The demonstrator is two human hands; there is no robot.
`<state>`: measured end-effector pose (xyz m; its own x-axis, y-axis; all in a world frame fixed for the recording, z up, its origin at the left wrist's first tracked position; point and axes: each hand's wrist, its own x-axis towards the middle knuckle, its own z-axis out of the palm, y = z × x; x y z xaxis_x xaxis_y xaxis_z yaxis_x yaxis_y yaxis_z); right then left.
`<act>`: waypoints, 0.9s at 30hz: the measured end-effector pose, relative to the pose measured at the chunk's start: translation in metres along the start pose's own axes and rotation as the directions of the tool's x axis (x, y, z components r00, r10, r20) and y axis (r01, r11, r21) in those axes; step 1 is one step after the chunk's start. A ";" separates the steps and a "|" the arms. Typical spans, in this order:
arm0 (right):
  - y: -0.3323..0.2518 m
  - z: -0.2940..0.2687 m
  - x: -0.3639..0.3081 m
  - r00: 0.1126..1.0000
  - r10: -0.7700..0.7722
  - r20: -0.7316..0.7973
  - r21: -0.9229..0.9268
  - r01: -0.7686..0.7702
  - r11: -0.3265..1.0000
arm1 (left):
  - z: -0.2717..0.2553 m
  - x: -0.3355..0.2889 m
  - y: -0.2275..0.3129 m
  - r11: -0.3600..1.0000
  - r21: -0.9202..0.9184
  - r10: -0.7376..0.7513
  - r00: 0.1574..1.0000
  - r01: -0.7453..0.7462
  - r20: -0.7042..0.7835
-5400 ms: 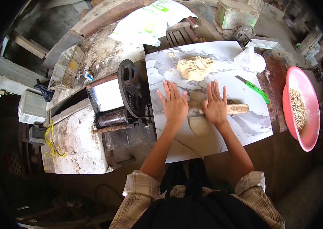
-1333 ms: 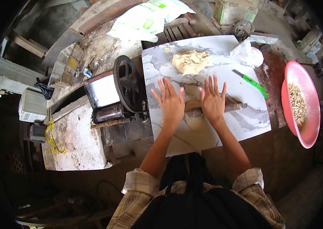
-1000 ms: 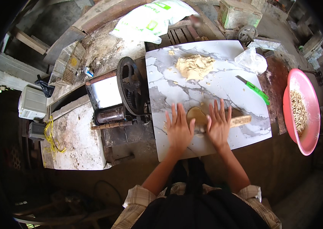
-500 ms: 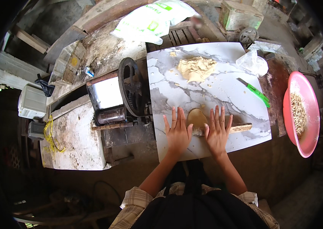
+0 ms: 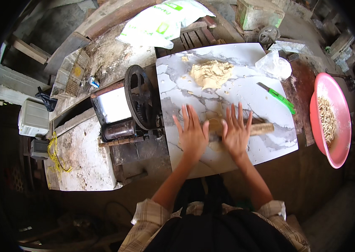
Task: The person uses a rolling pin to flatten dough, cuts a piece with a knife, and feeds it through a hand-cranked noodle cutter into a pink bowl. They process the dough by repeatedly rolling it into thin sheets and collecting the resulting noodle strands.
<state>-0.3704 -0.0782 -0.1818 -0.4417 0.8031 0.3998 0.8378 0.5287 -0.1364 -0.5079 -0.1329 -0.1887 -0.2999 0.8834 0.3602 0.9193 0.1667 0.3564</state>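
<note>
A wooden rolling pin [image 5: 263, 129] lies crosswise under both palms; its right end sticks out, while its left end is hidden. My left hand [image 5: 193, 136] rests flat on it, fingers stretched and spread. Beside it, my right hand [image 5: 235, 134] presses down the same way, open. Between the two thumbs shows a small flattened piece of dough [image 5: 215, 124], partly covered by the pin. Farther off on the marble-patterned board [image 5: 232, 162] sits a lump of pale dough [image 5: 212, 74], with crumbs scattered about. A green utility knife [image 5: 279, 99] lies at the board's right, blade out.
A pink basin [image 5: 342, 113] holding many short pale strips stands at the right. Near the board's far right corner is a clear plastic bag [image 5: 275, 66]. A roller machine with a dark handwheel [image 5: 138, 98] adjoins the board's left. Behind lies a white sack [image 5: 156, 25].
Both hands have moved forward, away from me, and the rolling pin has rolled with them over the flattened dough. The whole view has shifted slightly.
</note>
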 end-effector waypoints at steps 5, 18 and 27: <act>-0.001 -0.007 -0.002 0.999 -0.030 0.037 -0.010 0.030 1.000 | -0.007 -0.001 0.000 0.998 0.044 0.050 0.997 -0.052 0.056; -0.001 -0.003 -0.015 0.999 -0.010 0.051 0.028 0.009 1.000 | -0.007 -0.011 0.005 1.000 0.030 -0.010 1.000 0.010 0.000; 0.032 -0.049 -0.045 0.923 -0.358 0.143 0.283 0.308 0.908 | -0.034 -0.048 -0.013 0.944 -0.270 0.207 0.977 -0.189 0.041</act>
<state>-0.3085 -0.1105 -0.1600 -0.7535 0.5911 0.2879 0.5338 0.8056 -0.2572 -0.5137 -0.1927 -0.1813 -0.0921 0.9158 0.3910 0.8558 -0.1279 0.5012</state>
